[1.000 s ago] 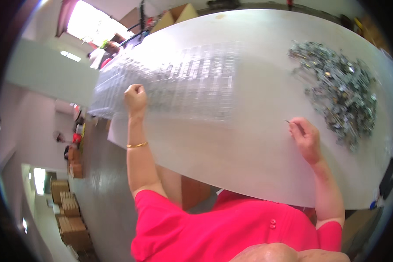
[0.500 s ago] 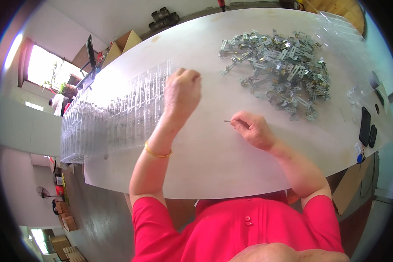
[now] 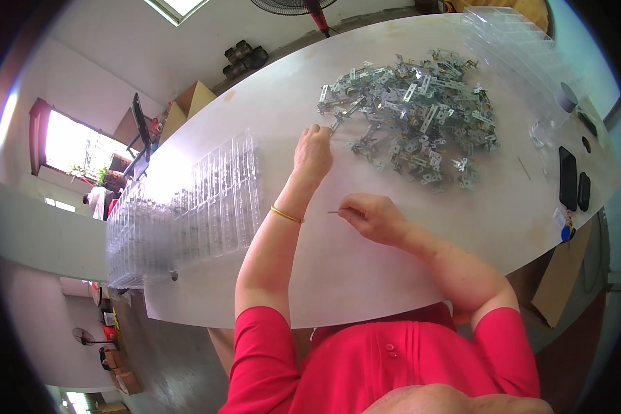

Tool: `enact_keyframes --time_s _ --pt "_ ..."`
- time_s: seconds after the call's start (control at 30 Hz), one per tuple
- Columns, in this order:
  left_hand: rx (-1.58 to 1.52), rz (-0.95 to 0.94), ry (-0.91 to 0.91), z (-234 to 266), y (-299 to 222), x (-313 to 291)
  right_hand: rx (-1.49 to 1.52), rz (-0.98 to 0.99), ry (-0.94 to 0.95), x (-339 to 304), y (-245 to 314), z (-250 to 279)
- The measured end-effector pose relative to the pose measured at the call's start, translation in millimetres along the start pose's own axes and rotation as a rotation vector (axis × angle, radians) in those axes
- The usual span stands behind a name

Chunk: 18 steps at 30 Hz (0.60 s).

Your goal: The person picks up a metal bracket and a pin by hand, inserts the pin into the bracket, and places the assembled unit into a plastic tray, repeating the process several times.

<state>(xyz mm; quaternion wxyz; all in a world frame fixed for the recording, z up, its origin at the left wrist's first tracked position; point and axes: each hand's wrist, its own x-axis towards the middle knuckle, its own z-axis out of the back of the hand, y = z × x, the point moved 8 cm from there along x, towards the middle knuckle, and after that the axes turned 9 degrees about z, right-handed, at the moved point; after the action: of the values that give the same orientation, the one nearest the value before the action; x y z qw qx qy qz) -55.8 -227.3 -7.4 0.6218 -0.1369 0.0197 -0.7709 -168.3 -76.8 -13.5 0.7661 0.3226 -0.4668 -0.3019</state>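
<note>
My left hand (image 3: pixel 314 153) is at the left edge of a heap of small metal brackets (image 3: pixel 428 114). Its fingers are curled together on a bracket (image 3: pixel 334 127) that sticks out from the heap; the grip itself is partly hidden. Nearer to me, my right hand (image 3: pixel 371 218) pinches a thin metal rod (image 3: pixel 333 212), whose tip points left. To the left of both hands stands a stack of clear plastic trays (image 3: pixel 217 200), with rows of grey parts showing through.
More clear plastic trays (image 3: pixel 514 41) lie at the far right. Along the right edge are a black phone (image 3: pixel 567 178), a small black case (image 3: pixel 584 191), a tape roll (image 3: pixel 567 98) and a thin stick (image 3: pixel 524 168). A cardboard box (image 3: pixel 192 102) stands beyond the table's far left edge.
My left hand has moved from beside the trays rightward to the bracket heap. My right hand still pinches the rod, now slightly nearer to me. The whole view has shifted.
</note>
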Motion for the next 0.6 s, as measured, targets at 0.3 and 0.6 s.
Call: enact_keyframes --time_s 0.3,0.6 --pt "-0.066 0.065 -0.076 4.7 6.5 -6.4 -0.004 -0.01 -0.002 1.6 -1.1 0.3" --pt "-0.113 0.077 -0.123 16.8 4.7 -11.5 -0.008 -0.01 -0.016 -1.5 -2.1 -0.9"
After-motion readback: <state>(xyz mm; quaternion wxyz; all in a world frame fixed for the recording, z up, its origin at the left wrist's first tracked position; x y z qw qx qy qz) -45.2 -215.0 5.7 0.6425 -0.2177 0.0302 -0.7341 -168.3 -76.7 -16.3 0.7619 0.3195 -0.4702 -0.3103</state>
